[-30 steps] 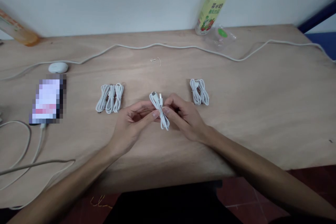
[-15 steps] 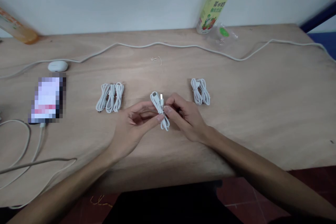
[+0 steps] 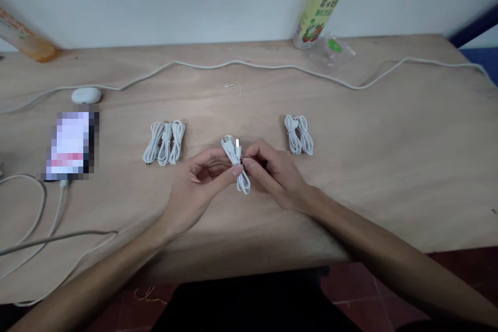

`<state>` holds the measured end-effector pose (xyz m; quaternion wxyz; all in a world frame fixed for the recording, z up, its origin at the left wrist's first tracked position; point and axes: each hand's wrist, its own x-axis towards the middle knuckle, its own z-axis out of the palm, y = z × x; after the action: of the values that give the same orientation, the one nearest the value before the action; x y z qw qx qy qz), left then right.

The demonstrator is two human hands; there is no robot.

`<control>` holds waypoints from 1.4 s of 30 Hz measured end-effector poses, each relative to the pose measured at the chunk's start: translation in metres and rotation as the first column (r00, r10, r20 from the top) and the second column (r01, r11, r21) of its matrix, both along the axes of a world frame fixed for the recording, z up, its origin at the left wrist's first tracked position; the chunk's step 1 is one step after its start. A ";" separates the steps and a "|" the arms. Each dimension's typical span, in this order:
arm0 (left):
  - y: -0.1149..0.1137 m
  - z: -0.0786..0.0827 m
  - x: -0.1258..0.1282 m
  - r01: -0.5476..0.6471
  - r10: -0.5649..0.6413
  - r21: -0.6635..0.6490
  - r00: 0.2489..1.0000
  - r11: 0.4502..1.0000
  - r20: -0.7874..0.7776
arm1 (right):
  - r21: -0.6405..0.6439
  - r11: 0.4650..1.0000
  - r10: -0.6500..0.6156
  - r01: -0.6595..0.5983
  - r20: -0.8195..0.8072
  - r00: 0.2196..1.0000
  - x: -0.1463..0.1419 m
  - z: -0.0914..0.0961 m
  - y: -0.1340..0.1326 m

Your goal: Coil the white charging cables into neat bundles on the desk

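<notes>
Both hands meet over the middle of the wooden table. My left hand and my right hand pinch a small coiled white cable between their fingertips, its plugs sticking up at the top. A bundle of coiled white cables lies on the table to the left. A smaller bundle of white cables lies to the right, just beyond my right hand.
A phone with a charging cord lies at the left, a white case behind it. A long white cord runs across the back. A yellow drink bottle and clear wrapper stand far right; an orange bottle far left.
My hands stay pinched on the coiled cable with only small finger shifts. The view has drifted slightly.
</notes>
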<state>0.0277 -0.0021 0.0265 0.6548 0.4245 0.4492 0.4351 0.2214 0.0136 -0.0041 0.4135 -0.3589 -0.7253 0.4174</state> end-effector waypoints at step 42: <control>0.003 -0.015 -0.005 0.118 -0.124 0.120 0.991 0.986 0.041 | -0.222 0.972 -0.122 0.080 -0.185 0.975 -0.010 -0.004 -0.001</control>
<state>0.0222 0.0012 0.0111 0.6647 0.4781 0.3802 0.4303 0.2111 0.0123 -0.0077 0.4632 -0.3946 -0.6123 0.5048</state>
